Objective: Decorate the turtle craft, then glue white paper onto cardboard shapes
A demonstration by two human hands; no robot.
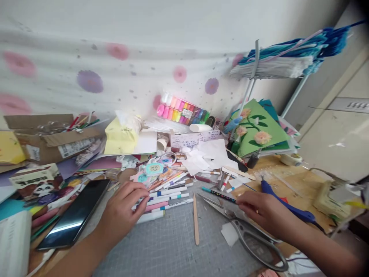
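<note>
Scissors near dotted pen.

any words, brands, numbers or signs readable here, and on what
None clear enough to quote; all too small or blurred:
Handwriting on white panel
Print on panda box
Labels on cardboard box
Lettering on markers
Label on colour set
Characters on grey strip

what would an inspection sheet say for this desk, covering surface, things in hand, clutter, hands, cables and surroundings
Surface: grey gridded mat, partly covered
Things in hand: dark dotted pen, teal at one end
Clutter: markers, phone, scissors, wooden stick, paper scraps
Hands: right hand holds the pen; left hand by the markers, contact unclear
Cables: white cable at the phone, dark cable at the blue tool
Surroundings: flower-patterned curtain behind, blue-and-white bundle at right
</note>
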